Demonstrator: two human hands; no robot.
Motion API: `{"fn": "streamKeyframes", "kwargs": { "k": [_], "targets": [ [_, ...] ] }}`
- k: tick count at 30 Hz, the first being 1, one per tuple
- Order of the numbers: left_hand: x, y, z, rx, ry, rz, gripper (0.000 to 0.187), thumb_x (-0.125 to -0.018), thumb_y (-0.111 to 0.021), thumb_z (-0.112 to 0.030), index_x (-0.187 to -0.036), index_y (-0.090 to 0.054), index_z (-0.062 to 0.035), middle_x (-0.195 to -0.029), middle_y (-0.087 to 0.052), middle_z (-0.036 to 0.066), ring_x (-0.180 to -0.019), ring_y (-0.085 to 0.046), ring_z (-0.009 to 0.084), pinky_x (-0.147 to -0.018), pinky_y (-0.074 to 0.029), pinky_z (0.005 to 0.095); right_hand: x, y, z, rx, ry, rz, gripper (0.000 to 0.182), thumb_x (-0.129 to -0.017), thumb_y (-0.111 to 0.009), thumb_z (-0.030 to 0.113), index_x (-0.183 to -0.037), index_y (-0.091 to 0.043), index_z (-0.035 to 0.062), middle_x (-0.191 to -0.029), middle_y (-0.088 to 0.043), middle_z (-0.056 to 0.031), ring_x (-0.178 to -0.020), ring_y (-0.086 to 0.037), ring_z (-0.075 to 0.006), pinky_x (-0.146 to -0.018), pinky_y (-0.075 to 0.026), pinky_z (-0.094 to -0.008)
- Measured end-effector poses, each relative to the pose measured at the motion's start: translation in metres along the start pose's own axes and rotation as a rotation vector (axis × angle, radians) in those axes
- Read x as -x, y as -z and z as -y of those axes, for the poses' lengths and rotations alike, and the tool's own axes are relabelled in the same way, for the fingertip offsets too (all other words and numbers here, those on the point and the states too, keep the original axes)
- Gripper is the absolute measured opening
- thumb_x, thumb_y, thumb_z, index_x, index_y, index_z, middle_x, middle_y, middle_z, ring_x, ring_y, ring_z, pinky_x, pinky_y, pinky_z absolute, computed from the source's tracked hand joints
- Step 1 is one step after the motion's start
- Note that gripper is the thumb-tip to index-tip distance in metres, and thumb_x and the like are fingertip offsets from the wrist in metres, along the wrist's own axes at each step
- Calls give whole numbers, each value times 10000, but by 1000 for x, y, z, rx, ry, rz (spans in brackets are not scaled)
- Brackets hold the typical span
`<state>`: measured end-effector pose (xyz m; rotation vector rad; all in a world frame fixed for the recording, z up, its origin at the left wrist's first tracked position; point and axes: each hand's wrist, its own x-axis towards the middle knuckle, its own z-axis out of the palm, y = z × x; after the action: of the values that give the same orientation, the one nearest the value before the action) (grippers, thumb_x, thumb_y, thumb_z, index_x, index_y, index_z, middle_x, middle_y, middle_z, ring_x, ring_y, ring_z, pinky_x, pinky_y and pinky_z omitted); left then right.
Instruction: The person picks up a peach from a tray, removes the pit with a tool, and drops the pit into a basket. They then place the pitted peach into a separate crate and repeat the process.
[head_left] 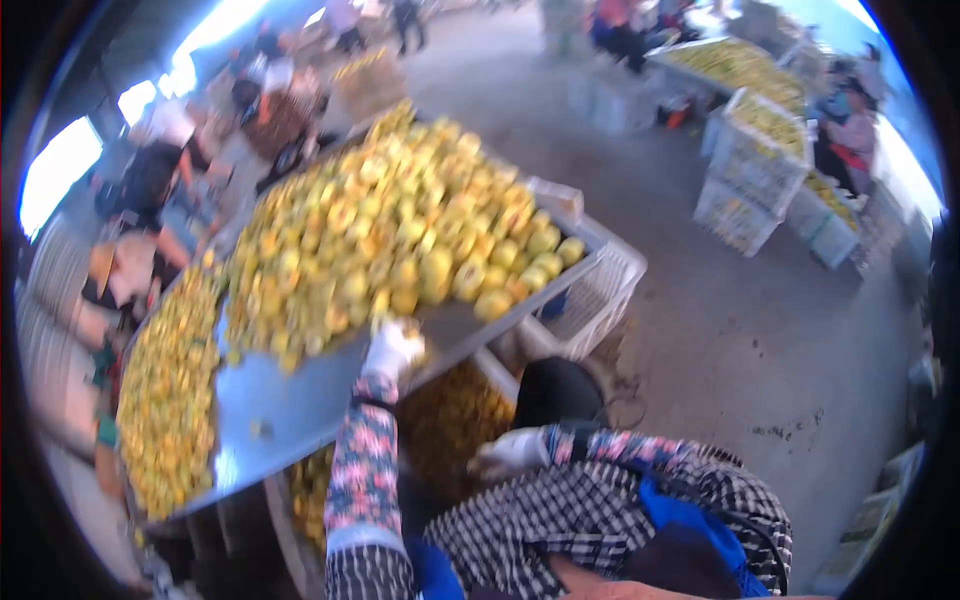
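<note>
Yellow-green fruit (400, 230) is heaped on a metal table (285, 395). The heap's edge is reached by the gloved left hand (395, 346); the gloved right hand (514, 454) is held near fruit pieces (455, 410) below. Grips blurred.

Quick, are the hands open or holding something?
Left hand: by the fruit pile, too blurred to tell.
Right hand: by the lower fruit, can't tell either.
</note>
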<state>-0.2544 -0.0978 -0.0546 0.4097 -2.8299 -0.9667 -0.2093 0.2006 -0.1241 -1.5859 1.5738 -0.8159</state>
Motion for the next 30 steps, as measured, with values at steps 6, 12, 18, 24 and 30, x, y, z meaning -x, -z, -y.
{"fn": "streamKeyframes", "kwargs": {
  "k": [6,12,18,24,30],
  "targets": [
    [82,61,38,2042,263,-98,360,-899,-499,-245,-1173,-615,-42,-1149,-634,156,-1075,-580,363,-884,-511,477,-10,56,76,-40,-233,22,389,-937,-517,365,-1155,-530,44,-981,-638,-270,-964,-610,-418,-829,-484,-466],
    [121,42,-29,2250,100,-230,476,-927,-483,-413,-1218,-554,-42,-1221,-586,186,-1096,-573,387,-973,-454,536,-57,90,101,-96,-1,-408,322,-913,-580,300,-1064,-497,28,-808,-625,-260,-787,-621,-433,-671,-485,-470],
    [122,33,-47,2133,247,-273,492,-932,-481,-538,-1066,-589,-76,-1040,-628,130,-996,-592,341,-978,-436,533,-93,91,110,117,27,-536,314,-913,-589,280,-1053,-479,22,-778,-631,-240,-752,-630,-416,-638,-495,-472],
    [126,29,-48,2130,265,-280,473,-948,-478,-509,-1012,-598,-56,-961,-629,138,-903,-610,327,-925,-471,500,-91,82,112,293,-60,-501,322,-923,-561,306,-1054,-465,28,-750,-641,-228,-678,-637,-399,-597,-504,-475],
    [136,27,-48,1970,380,-224,545,-966,-423,-532,-1048,-583,-17,-1013,-640,174,-932,-633,341,-878,-518,458,-83,81,105,358,-66,-386,366,-932,-532,310,-1134,-461,13,-737,-639,-231,-680,-639,-405,-603,-503,-483]
  ]
}}
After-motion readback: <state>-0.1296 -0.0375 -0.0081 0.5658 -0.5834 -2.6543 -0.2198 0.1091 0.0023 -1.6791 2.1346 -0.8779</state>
